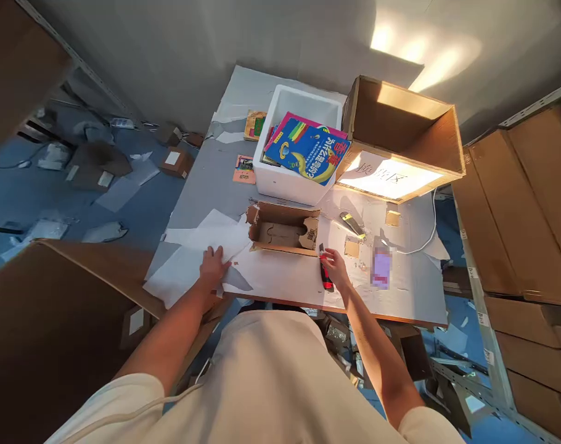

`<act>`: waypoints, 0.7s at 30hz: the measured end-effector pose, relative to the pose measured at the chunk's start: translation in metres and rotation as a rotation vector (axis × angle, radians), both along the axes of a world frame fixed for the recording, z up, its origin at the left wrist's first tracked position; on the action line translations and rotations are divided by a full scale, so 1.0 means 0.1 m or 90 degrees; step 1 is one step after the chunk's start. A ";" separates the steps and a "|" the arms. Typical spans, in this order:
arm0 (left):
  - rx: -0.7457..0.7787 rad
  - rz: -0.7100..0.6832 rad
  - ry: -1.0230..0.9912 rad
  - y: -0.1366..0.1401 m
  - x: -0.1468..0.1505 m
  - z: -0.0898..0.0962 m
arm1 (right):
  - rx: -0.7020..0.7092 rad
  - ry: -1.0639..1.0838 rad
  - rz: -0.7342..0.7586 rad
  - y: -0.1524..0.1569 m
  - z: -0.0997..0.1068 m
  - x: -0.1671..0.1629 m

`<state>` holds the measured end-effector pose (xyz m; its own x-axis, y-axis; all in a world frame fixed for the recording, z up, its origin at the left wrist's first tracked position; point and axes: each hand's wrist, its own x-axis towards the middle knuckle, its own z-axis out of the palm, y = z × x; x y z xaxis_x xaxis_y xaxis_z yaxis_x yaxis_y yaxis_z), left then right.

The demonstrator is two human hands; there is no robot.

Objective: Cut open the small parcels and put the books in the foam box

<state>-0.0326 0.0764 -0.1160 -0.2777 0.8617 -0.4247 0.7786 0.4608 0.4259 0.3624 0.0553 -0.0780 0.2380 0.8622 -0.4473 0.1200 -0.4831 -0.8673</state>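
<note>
My left hand (pixel 212 269) lies on white paper (pixel 188 274) at the table's front left, fingers apart and holding nothing. My right hand (pixel 335 269) is closed around the upper part of a red and black box cutter (pixel 325 276), near the front edge. Between my hands and a little farther back sits a small open cardboard box (pixel 283 250) with rough, torn edges and a cut-out flap at its right end; neither hand touches it. A yellow and black box cutter (pixel 352 225) rests beyond my right hand.
Behind the small box stands a white foam box (pixel 290 188) with books (pixel 308 148) on top. A large open carton (pixel 403 132) is at the back right. A pixelated purple item (pixel 381 268) lies at right. Stacked cartons (pixel 534 203) flank the table (pixel 414 296).
</note>
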 end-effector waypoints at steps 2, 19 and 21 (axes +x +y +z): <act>0.055 0.062 -0.041 -0.01 -0.10 -0.06 | -0.013 -0.017 0.011 -0.09 -0.04 -0.03; 0.109 0.179 -0.582 0.60 0.60 0.14 | 0.077 0.037 0.034 0.02 -0.22 -0.65; 0.106 0.178 -0.618 0.50 0.70 0.18 | 0.155 -0.014 0.018 -0.05 -0.19 -0.81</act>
